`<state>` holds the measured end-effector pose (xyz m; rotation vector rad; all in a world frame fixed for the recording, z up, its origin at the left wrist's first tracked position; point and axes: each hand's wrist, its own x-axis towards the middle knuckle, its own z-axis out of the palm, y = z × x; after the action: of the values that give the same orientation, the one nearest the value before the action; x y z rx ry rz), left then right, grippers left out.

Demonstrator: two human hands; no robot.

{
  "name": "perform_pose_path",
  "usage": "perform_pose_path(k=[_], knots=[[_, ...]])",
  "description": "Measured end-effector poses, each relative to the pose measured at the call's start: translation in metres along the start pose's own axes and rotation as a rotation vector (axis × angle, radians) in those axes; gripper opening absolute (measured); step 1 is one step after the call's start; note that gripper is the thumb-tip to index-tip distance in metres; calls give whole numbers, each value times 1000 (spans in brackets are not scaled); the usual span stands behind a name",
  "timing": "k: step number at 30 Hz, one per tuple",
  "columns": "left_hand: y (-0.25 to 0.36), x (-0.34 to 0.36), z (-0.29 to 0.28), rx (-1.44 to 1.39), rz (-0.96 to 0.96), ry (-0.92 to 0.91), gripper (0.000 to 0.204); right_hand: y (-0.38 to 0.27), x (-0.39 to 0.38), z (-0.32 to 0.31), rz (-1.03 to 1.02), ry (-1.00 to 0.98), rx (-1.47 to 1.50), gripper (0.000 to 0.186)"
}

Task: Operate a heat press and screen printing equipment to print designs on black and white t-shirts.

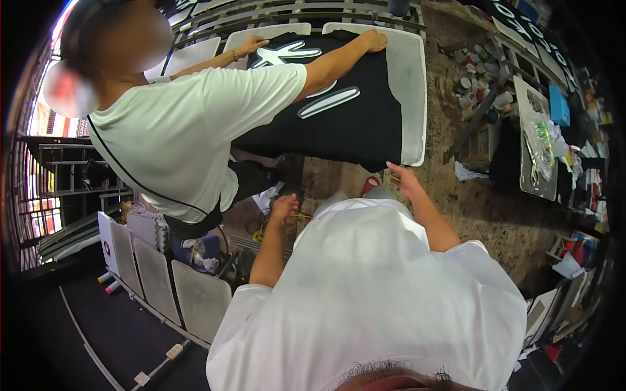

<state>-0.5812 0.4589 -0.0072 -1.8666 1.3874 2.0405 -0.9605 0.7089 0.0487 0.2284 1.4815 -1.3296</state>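
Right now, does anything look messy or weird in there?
Yes, the containers at upper right are jumbled, some seemingly tipped over. A crumpled white cloth or paper lies on the stained floor, like something dropped.

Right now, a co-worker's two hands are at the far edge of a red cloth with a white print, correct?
No: the cloth is black, not red, as the head view shows. The co-worker's left hand and right hand are at its far edge, and the print is white.
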Motion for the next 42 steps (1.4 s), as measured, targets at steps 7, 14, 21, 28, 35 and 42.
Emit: perform_pose_path(k=[7,14,21,28,35,42], knots=[[90,22,-11,-357,186,146,39,-2,13,16,-49,-63,261,74],[148,93,-70,-576,461,436,52,2,9,34,-67,110,146,75],[198,122,-104,-526,579,364,53,-1,-9,56,-254,474,-184,40],[222,80,-122,-592,385,185,60,-23,-19,77,-222,487,-141,44],[210,117,-181,-338,28,-287,58,-67,-31,115,-121,403,-315,62],[235,88,-199,-317,136,-452,48,-43,2,54,-77,303,-317,47]])
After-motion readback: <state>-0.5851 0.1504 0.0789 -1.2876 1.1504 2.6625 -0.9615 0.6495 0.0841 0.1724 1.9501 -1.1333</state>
